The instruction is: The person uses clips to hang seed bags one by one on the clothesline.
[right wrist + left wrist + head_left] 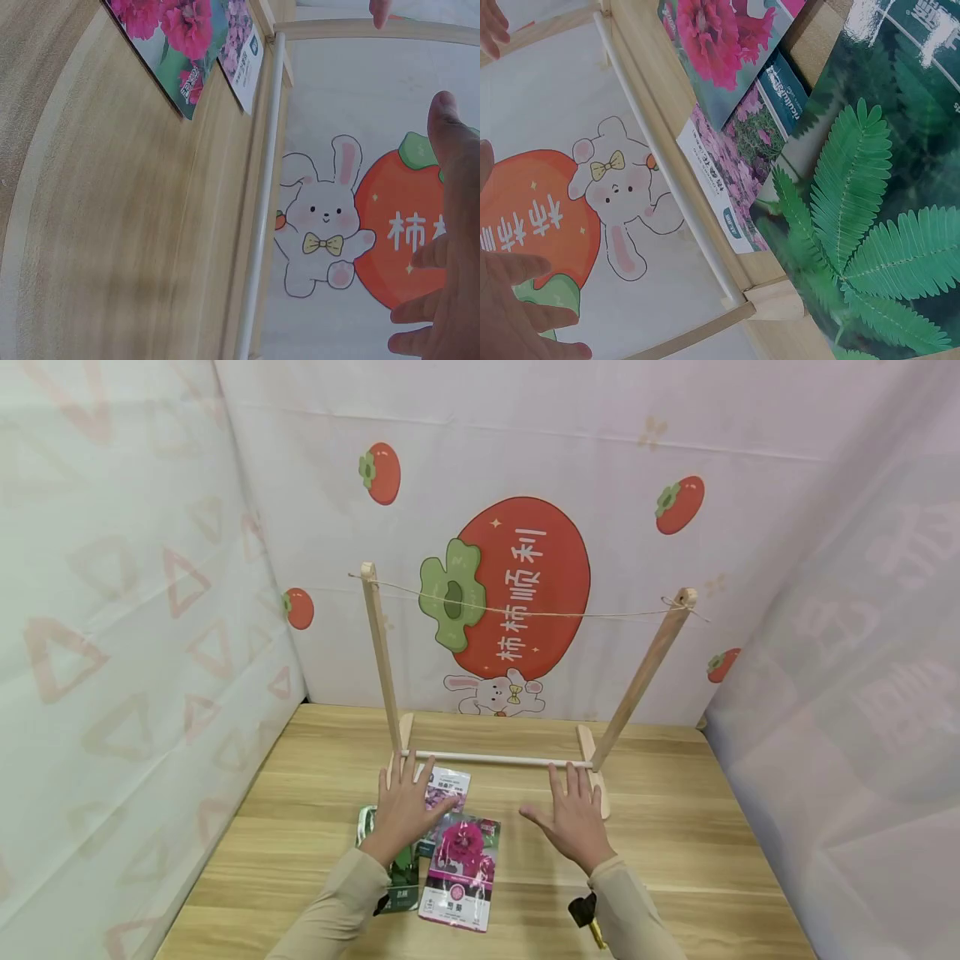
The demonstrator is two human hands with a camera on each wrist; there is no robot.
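My left hand (pixel 405 810) hovers with spread fingers over the seed packets, its fingertips near the left end of a white rod (pixel 495 759). My right hand (pixel 577 827), fingers also spread and nothing held, is by the rod's right end. Whether either hand touches the rod I cannot tell. The rod joins two wooden posts (pixel 643 681) of a stand, with a thin twine (pixel 555 614) tied between their tops. Beneath and beside my left hand lie a pink-flower seed packet (pixel 459 877), a green-leaf packet (pixel 877 195) and a purple-flower packet (pixel 450 783), partly overlapping.
The stand's wooden feet (pixel 597 793) rest on the wood-grain table (pixel 675 827). Behind it hangs a white cloth (pixel 322 518) printed with persimmons and a rabbit; more cloth closes both sides. A small black and yellow object (pixel 583 910) shows beside my right sleeve.
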